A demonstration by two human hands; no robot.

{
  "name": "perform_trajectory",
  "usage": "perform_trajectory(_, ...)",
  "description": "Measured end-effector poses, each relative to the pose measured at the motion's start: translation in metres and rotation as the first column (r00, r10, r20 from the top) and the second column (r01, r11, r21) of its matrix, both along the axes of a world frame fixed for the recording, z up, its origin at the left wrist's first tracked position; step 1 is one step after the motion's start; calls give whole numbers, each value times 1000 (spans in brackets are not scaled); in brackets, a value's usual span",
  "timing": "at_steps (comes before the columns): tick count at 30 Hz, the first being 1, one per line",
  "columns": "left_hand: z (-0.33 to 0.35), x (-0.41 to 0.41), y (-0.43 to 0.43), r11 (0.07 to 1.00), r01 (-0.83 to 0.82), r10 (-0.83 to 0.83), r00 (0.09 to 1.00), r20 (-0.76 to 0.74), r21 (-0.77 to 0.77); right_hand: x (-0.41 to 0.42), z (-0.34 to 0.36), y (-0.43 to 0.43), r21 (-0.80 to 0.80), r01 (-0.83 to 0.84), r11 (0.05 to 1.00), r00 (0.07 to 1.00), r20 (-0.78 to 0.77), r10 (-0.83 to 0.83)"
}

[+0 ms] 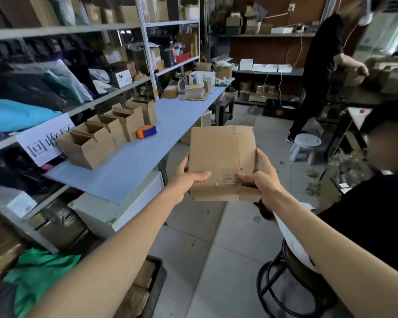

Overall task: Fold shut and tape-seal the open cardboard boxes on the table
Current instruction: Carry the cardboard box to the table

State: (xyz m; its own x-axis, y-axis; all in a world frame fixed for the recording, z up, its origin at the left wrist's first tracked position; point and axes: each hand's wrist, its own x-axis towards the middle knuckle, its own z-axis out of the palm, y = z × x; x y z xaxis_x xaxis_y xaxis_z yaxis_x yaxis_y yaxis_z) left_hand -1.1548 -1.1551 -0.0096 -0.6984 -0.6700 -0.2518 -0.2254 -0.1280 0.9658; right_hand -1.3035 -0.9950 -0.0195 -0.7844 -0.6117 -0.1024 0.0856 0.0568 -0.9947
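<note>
I hold a brown cardboard box [218, 157] in the air over the floor, to the right of the blue-topped table [133, 166]. My left hand [189, 177] grips its lower left edge, thumb across the front. My right hand [260, 177] grips the lower right edge, thumb on the bottom flap. The flaps at the bottom are folded in. Several open cardboard boxes [106, 134] stand in a row along the table's left side. An orange and blue tape dispenser [146, 131] lies on the table beside that row.
Metal shelves [62, 31] packed with bags and boxes line the left. More small boxes [193, 88] sit at the table's far end. A black round stool [292, 271] stands below my right arm, a white stool [305, 145] further off. One person sits at right, another stands at the back.
</note>
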Motion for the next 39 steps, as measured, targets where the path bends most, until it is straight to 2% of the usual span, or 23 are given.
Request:
perform_trajectory(10,-10,-116,-106,995,-101,101,995,-4,10,-132,-7,-121,-4,-89,996,996,19,89)
perform_trajectory(20,-26,-241,-245,989,-145,147,986,-76,24,-263,-21,-269,40,-134,990,991,-7,134)
perform_trajectory(27,-31,-315,-316,972,-229,229,973,8,60,-348,-30,-356,60,-210,976,977,59,207)
perform_trajectory(34,-31,-383,-375,902,-422,426,905,-24,90,-436,-12,-456,66,-422,904,906,1,423)
perform_trajectory(39,-26,-409,-425,849,-520,523,853,-5,99,-472,-6,-531,76,-548,833,836,27,547)
